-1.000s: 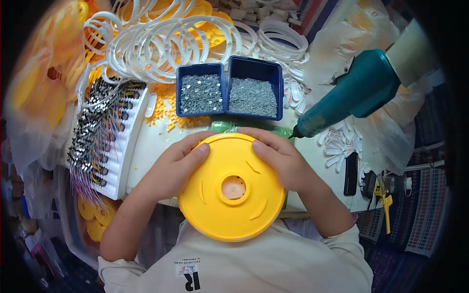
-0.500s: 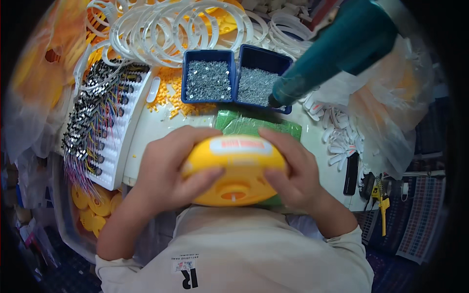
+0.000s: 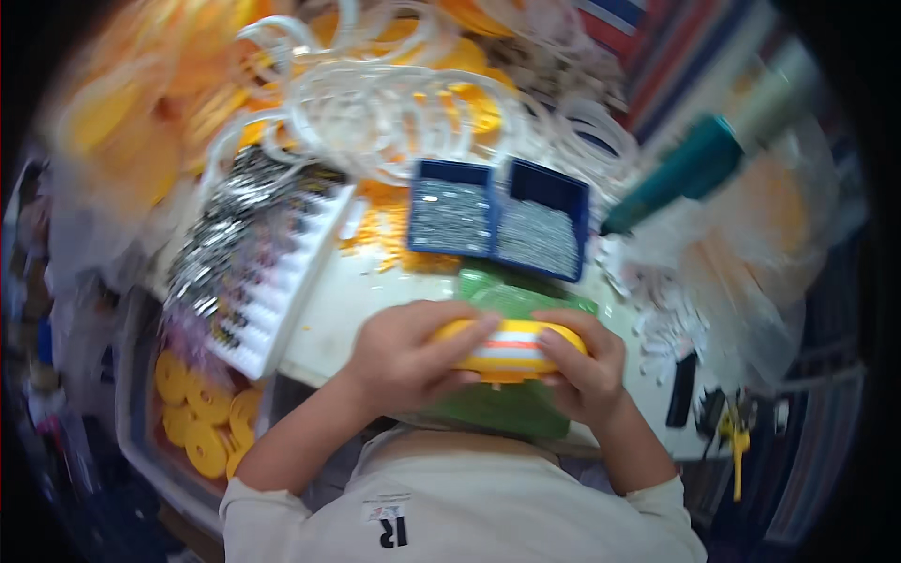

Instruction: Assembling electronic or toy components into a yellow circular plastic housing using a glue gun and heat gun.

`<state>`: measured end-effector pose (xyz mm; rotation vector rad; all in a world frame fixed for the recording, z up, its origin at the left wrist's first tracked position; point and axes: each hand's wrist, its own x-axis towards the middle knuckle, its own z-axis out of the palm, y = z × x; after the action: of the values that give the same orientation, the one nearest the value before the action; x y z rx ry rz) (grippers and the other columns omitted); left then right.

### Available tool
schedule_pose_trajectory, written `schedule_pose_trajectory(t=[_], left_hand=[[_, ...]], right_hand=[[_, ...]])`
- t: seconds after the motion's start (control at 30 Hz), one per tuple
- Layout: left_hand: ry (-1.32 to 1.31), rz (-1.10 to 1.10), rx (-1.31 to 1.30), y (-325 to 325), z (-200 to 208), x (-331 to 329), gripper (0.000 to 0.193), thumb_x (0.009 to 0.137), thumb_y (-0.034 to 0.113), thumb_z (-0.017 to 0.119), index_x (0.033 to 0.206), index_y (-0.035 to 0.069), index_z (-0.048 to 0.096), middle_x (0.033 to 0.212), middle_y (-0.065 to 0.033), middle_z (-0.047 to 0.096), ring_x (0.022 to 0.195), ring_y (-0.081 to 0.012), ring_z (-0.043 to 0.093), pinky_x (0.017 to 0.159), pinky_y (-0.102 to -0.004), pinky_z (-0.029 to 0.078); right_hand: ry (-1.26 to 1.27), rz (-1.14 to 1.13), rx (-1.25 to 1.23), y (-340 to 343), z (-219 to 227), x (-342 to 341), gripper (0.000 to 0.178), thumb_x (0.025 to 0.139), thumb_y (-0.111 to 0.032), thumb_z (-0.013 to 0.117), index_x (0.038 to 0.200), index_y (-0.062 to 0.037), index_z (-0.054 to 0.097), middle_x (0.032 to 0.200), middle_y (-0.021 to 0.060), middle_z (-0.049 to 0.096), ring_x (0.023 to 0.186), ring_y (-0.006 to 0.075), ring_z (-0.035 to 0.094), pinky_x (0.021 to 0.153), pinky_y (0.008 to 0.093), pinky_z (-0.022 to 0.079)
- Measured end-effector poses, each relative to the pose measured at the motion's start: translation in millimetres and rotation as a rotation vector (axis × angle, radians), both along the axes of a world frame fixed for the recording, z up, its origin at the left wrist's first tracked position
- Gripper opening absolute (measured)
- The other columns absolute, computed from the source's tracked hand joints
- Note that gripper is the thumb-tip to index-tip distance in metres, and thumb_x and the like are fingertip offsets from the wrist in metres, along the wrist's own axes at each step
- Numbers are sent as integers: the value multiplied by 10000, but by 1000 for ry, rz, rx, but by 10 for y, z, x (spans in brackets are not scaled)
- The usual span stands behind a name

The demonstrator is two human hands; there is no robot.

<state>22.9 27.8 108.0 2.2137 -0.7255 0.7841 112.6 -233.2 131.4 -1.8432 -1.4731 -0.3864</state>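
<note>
Between both hands I grip a rounded yellow plastic casing (image 3: 511, 364), its narrow side with a white and orange label facing up. My left hand (image 3: 413, 358) closes on its left end, thumb over the top. On the other end, my right hand (image 3: 587, 364) clasps it the same way. Below lies a green mat (image 3: 497, 413) on the worktable. Just beyond stand two blue bins (image 3: 452, 251) of small metal screws (image 3: 450, 216). A teal power screwdriver (image 3: 690, 169) hangs at the upper right, its tip near the right bin. The picture is motion-blurred.
At left, a white foam tray (image 3: 282, 324) carries wired metal parts. Small orange pieces (image 3: 375, 230) and white rings (image 3: 375, 113) lie behind it. A tub (image 3: 141, 450) at lower left holds yellow discs (image 3: 206, 399). White parts (image 3: 666, 324) and a black strip (image 3: 682, 389) lie at right.
The casing has been tipped, so its labelled edge now faces up and its broad face no longer shows. The view has shifted, moving the table's contents down and right in the picture.
</note>
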Motion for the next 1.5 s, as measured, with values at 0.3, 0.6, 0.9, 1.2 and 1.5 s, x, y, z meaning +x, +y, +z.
schedule_pose_trajectory(t=[0.3,0.6,0.9,1.2,1.5], left_hand=[[-398,761,-995,965,281,-1318,450,1123,350,448,1410,12,522,1344,-157,605,1245,-274,599,1067,-413,475],[-126,1646,-1784,2001,-1841,-3567,484,1075,387,556,1412,43,508,1236,-132,677,988,-230,708,728,-384,607],[-493,1517,-2105,2621,-2556,-3953,594,1070,423,563,1521,59,432,1421,-156,578,1102,-344,707,844,-468,637],[-251,1666,-1549,2974,-2253,-2950,659,1036,387,610,1521,16,360,1372,-168,566,1031,-290,708,679,-389,612],[-51,1498,-903,2044,-1953,-1878,458,1063,172,599,1461,-1,453,1285,-141,622,1112,-215,630,932,-349,519]], right_hand=[[632,-11,5,248,-287,-64,412,1070,-277,547,1308,50,626,1117,145,690,945,213,652,837,346,524],[109,369,-622,1342,-415,-703,323,850,-78,762,1169,-47,721,838,115,659,747,316,639,664,420,507],[193,328,-640,1366,-442,-679,327,838,-86,776,1160,-62,723,804,101,637,744,303,635,668,419,506],[246,336,-623,1344,-475,-666,297,835,-85,772,1126,-45,729,808,100,640,765,307,641,688,420,508],[285,315,-608,1329,-488,-621,290,852,-119,767,1128,-39,726,817,105,636,775,315,638,701,428,506]])
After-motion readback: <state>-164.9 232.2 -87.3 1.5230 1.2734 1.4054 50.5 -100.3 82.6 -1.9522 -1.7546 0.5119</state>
